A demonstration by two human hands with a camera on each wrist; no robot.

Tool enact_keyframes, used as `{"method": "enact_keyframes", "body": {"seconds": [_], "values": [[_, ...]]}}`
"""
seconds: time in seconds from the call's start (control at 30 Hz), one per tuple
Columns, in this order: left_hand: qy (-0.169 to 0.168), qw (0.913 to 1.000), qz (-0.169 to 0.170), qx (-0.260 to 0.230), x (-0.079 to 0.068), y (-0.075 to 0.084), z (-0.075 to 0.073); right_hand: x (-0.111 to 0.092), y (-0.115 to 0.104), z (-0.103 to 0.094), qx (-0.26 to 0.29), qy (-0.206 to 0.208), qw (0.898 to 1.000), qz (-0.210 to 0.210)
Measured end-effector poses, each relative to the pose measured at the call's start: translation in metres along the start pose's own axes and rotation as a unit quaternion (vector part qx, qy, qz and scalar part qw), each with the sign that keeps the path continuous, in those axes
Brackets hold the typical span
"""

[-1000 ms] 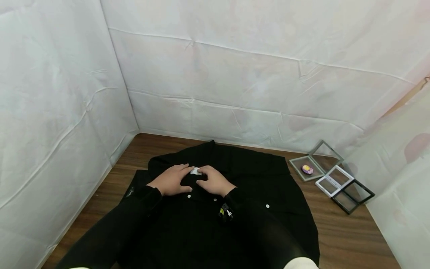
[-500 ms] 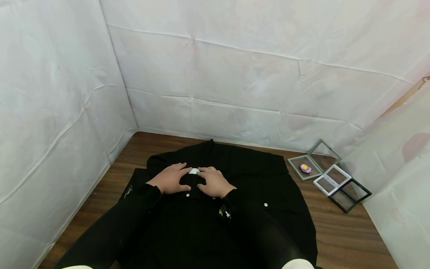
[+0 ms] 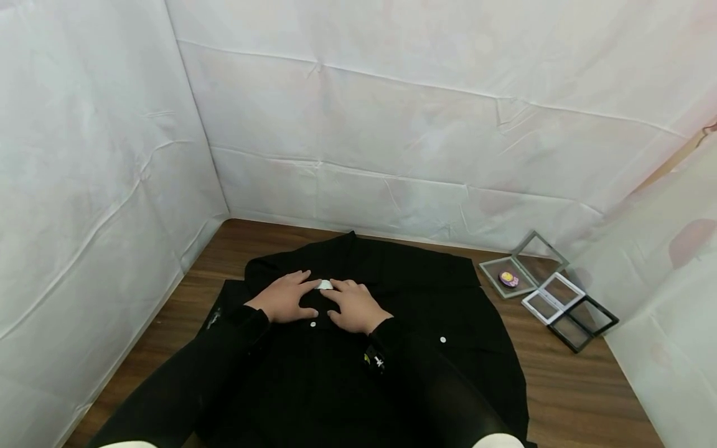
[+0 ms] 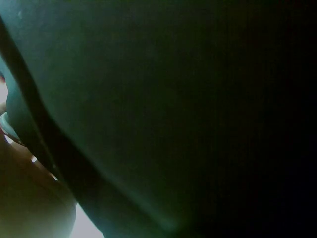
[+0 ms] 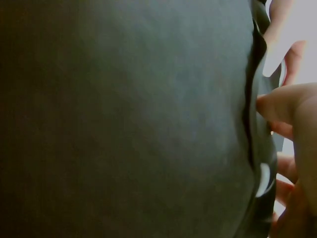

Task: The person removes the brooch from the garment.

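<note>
Both hands have fingers extended and relaxed, resting on black cloth: left hand (image 3: pixel 284 298) on the left, right hand (image 3: pixel 356 305) just beside it, thumbs toward each other with a narrow gap between. Cloth is a black buttoned garment (image 3: pixel 414 274), spread over the wooden table (image 3: pixel 582 398), far edge near the back wall sheet (image 3: pixel 392 124). White patch (image 3: pixel 324 284) on the garment sits between the two index fingers, partly covered; left index tip is at its left end, right index at its near side. Can't tell what the patch is. One white button (image 3: pixel 313 324) lies just below the left thumb, another pale button (image 3: pixel 443 340) further right, beyond the right forearm. Left wrist view is mostly dark fabric, blurred. Right wrist view has the thumb (image 5: pixel 282 103) at a fabric edge, other fingertips partly hidden. Both arms in black sleeves (image 3: pixel 179 379); dark item with yellow and white marks (image 3: pixel 374 359) at the right cuff. Right end of table, well apart from the hands: gray case (image 3: pixel 496 268) unfolded, far panel tilted up by the wall, small purple-and-yellow piece (image 3: pixel 508 279) on its near panel. White case (image 3: pixel 552 300) sits against it, also unfolded, then black case (image 3: pixel 581 324) against the white one.
</note>
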State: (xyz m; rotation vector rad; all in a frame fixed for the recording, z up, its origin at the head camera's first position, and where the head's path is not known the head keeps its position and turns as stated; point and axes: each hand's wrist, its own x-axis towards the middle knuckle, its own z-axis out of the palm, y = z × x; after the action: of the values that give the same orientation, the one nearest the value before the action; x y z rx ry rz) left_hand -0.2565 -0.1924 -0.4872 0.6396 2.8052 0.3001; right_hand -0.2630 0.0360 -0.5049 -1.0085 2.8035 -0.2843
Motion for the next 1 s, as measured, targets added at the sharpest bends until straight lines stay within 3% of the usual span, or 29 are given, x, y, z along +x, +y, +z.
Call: {"method": "enact_keyframes", "body": {"seconds": [0.23, 0.53, 1.0], "values": [[0.007, 0.9999, 0.007, -0.006, 0.000, -0.002, 0.002, -0.004, -0.017, 0.006, -0.055, -0.005, 0.998, 0.026], [0.019, 0.9996, 0.013, -0.014, -0.001, -0.003, 0.005, -0.004, -0.034, 0.006, -0.032, -0.006, 0.997, 0.075], [0.004, 0.9987, 0.010, -0.051, 0.000, -0.006, 0.003, -0.004, -0.029, -0.002, -0.057, -0.005, 0.996, 0.069]]}}
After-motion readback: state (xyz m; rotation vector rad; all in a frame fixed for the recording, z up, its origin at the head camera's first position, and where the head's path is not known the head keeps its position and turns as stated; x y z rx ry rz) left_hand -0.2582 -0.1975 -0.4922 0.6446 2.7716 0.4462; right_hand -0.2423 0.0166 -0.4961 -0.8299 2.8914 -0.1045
